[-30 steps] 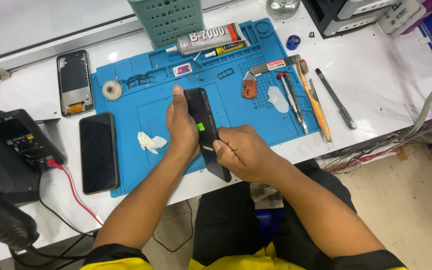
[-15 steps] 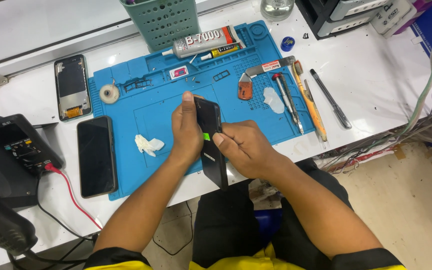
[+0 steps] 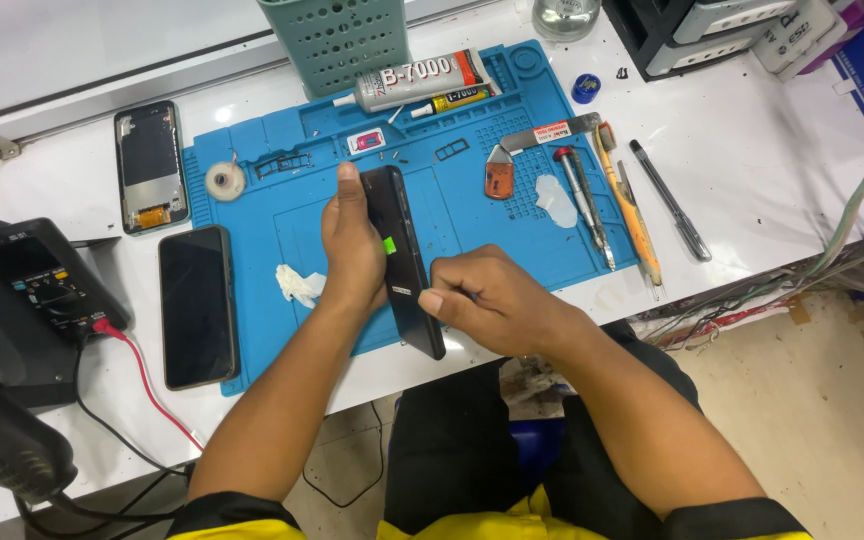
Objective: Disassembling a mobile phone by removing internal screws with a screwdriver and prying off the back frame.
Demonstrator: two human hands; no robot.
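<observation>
on the bench's left lie an opened phone [image 3: 151, 165] and a dark phone [image 3: 197, 305], by the blue mat [image 3: 472, 215]. over it, the left hand [image 3: 352, 245] grips a black phone [image 3: 404, 255] on edge. the right hand [image 3: 487, 300] is closed against its lower side; tools [image 3: 612, 200] lie right.

A phone repair workshop: blue work mat [image 3: 472, 215], glue tubes [image 3: 417, 80], screwdrivers [image 3: 587, 205], multimeter [image 3: 42, 280], opened phones [image 3: 150, 165].
</observation>
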